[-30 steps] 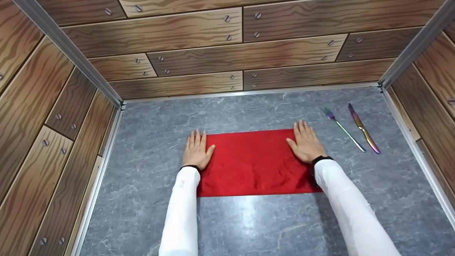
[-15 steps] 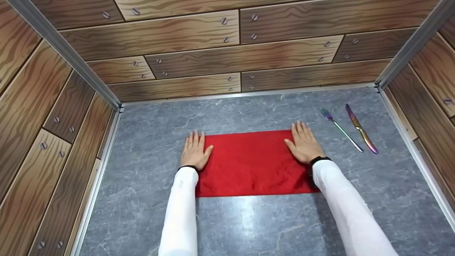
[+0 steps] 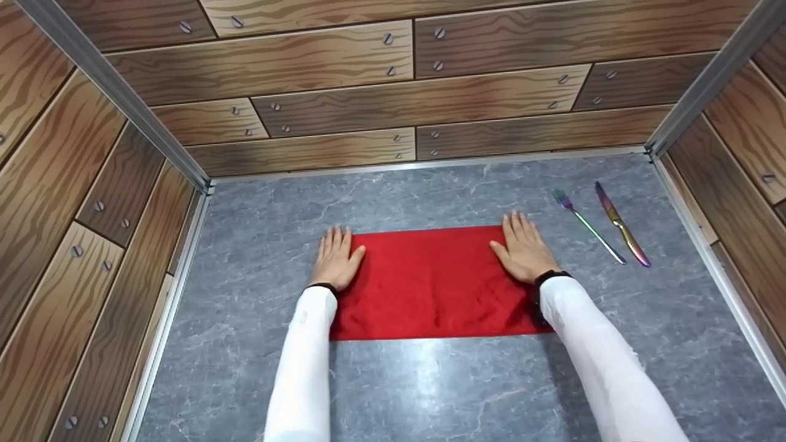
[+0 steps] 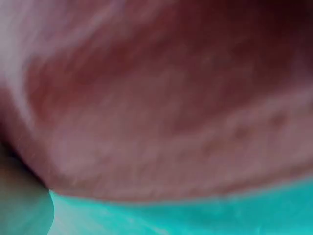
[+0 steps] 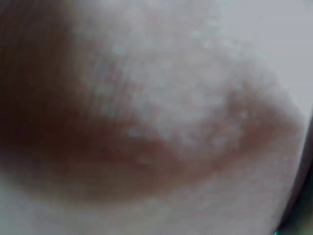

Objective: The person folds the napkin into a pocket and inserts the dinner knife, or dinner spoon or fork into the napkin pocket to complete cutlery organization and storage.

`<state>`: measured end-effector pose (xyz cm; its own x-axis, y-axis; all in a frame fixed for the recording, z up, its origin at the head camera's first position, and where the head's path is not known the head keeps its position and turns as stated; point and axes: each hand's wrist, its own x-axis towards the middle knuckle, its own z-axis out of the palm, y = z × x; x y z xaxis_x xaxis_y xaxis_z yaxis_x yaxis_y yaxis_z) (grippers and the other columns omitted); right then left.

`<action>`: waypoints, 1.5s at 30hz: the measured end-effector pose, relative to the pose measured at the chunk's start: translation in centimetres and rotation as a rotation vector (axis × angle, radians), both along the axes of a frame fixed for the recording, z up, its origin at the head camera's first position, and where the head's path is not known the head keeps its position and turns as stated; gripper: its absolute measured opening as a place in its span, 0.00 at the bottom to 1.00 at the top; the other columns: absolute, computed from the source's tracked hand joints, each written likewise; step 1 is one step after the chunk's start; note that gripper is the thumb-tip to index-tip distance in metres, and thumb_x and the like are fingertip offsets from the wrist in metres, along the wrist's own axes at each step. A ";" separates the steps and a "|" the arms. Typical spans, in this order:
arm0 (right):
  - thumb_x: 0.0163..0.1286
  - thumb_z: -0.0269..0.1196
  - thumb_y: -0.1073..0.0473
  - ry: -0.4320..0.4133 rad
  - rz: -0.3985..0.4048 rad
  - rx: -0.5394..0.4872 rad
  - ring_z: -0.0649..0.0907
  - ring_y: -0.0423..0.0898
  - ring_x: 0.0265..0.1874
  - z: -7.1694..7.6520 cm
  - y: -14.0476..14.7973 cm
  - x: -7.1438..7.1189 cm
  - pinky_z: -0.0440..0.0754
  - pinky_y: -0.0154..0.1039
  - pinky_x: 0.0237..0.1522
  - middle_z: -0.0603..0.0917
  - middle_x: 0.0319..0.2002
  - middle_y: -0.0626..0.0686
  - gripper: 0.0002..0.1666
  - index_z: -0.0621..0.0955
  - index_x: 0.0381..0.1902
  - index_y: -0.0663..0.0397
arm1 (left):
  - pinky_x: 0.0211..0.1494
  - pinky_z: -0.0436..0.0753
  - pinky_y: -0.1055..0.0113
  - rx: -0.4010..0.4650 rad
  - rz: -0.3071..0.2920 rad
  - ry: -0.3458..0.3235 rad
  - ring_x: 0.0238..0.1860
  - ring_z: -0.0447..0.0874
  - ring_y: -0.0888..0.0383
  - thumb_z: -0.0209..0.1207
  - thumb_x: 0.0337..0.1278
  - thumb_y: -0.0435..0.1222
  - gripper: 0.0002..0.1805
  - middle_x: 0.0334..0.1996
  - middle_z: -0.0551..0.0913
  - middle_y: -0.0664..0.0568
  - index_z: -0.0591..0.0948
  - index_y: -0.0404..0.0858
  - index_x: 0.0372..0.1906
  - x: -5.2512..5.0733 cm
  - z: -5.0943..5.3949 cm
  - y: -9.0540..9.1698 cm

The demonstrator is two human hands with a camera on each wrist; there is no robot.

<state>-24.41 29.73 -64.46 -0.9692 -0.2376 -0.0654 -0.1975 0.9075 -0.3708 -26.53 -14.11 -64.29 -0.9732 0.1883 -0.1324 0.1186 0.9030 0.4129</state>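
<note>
A red cloth (image 3: 424, 282) lies flat as a wide rectangle on the grey marbled surface. At its left edge rests my left hand (image 3: 334, 261), palm down, fingers straight and pointing away, the thumb over the cloth. My right hand (image 3: 524, 250) lies the same way across the cloth's right edge, thumb out to the left. Each hand covers part of an edge. In the left wrist view, blurred reddish material (image 4: 146, 122) fills most of the picture over a strip of turquoise. The right wrist view is too close and blurred to make out.
Right of the cloth lie a rainbow-coloured fork (image 3: 592, 227) and, beside it, a matching knife (image 3: 622, 224). Wood-patterned walls (image 3: 344, 92) stand at the back and both sides, with metal strips along their base. Light glares off the surface in front of the cloth.
The left hand and forearm have shifted slightly left, and the cloth's near left corner now reaches a little further left. The right hand stays in place on the cloth.
</note>
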 end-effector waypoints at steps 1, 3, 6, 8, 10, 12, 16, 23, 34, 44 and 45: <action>0.83 0.37 0.36 -0.001 0.003 -0.007 0.38 0.65 0.79 0.1 -0.1 0.0 0.33 0.57 0.78 0.41 0.80 0.71 0.49 0.45 0.80 0.71 | 0.81 0.32 0.56 0.012 0.000 -0.002 0.82 0.32 0.46 0.39 0.79 0.57 0.40 0.83 0.42 0.41 0.50 0.40 0.83 0.1 0.3 0.0; 0.83 0.38 0.36 0.004 0.013 0.000 0.39 0.65 0.79 0.6 -0.5 0.2 0.33 0.57 0.78 0.41 0.80 0.71 0.49 0.45 0.80 0.71 | 0.81 0.34 0.54 -0.001 -0.020 0.027 0.82 0.33 0.45 0.41 0.80 0.55 0.39 0.82 0.44 0.41 0.51 0.39 0.83 0.3 1.0 0.3; 0.83 0.42 0.39 0.037 0.049 0.020 0.41 0.63 0.80 1.6 -2.3 0.6 0.35 0.56 0.79 0.42 0.81 0.68 0.47 0.45 0.80 0.69 | 0.81 0.41 0.49 -0.080 -0.089 0.157 0.81 0.40 0.40 0.46 0.79 0.50 0.37 0.81 0.49 0.38 0.56 0.35 0.81 1.1 1.9 2.0; 0.82 0.46 0.42 0.048 0.084 0.021 0.43 0.62 0.80 2.2 -4.5 1.3 0.38 0.56 0.79 0.44 0.81 0.66 0.46 0.47 0.81 0.67 | 0.81 0.47 0.45 -0.118 -0.143 0.245 0.80 0.47 0.38 0.50 0.76 0.47 0.35 0.79 0.56 0.37 0.61 0.34 0.79 2.3 2.3 4.1; 0.81 0.50 0.44 0.033 0.122 -0.006 0.45 0.62 0.80 2.5 -7.1 2.6 0.41 0.56 0.79 0.46 0.81 0.64 0.46 0.48 0.81 0.65 | 0.80 0.51 0.43 -0.172 -0.224 0.295 0.79 0.51 0.37 0.51 0.75 0.46 0.35 0.77 0.60 0.36 0.63 0.33 0.78 4.1 2.2 6.6; 0.80 0.51 0.44 -0.014 0.168 -0.016 0.46 0.61 0.80 2.6 -9.6 4.2 0.43 0.56 0.79 0.46 0.81 0.63 0.46 0.49 0.82 0.64 | 0.80 0.50 0.43 -0.202 -0.302 0.271 0.79 0.50 0.39 0.49 0.76 0.48 0.35 0.78 0.58 0.37 0.61 0.35 0.79 6.2 2.0 8.8; 0.83 0.46 0.43 -0.077 0.272 0.061 0.45 0.59 0.80 2.0 -12.8 7.2 0.44 0.54 0.79 0.45 0.82 0.61 0.43 0.49 0.82 0.63 | 0.81 0.44 0.47 -0.253 -0.389 0.181 0.82 0.42 0.45 0.42 0.80 0.52 0.37 0.82 0.49 0.42 0.53 0.37 0.82 9.7 0.6 10.8; 0.83 0.43 0.39 -0.021 0.305 0.101 0.47 0.59 0.80 0.2 -12.1 8.9 0.45 0.53 0.79 0.47 0.82 0.61 0.44 0.51 0.82 0.61 | 0.82 0.40 0.52 -0.275 -0.410 0.140 0.82 0.37 0.49 0.37 0.80 0.57 0.39 0.83 0.44 0.46 0.48 0.39 0.83 10.8 -1.3 9.0; 0.82 0.47 0.39 -0.037 0.154 0.058 0.44 0.63 0.80 0.9 -4.3 10.4 0.43 0.57 0.79 0.44 0.81 0.64 0.47 0.48 0.81 0.66 | 0.81 0.37 0.47 -0.218 -0.336 0.050 0.82 0.34 0.46 0.37 0.79 0.60 0.42 0.83 0.41 0.45 0.46 0.41 0.84 11.1 -0.7 1.4; 0.82 0.46 0.37 0.028 0.142 0.074 0.46 0.64 0.80 0.8 -0.1 11.6 0.44 0.57 0.78 0.46 0.81 0.65 0.47 0.50 0.81 0.66 | 0.81 0.35 0.46 -0.136 -0.402 0.126 0.82 0.36 0.44 0.38 0.78 0.61 0.41 0.83 0.43 0.44 0.49 0.42 0.83 11.9 -1.1 -2.9; 0.82 0.46 0.37 0.035 0.143 0.071 0.46 0.64 0.79 0.8 -0.1 11.6 0.44 0.57 0.78 0.47 0.81 0.65 0.47 0.50 0.81 0.67 | 0.80 0.37 0.45 -0.126 -0.404 0.131 0.82 0.37 0.43 0.39 0.78 0.60 0.41 0.83 0.44 0.43 0.50 0.41 0.83 12.0 -1.0 -2.9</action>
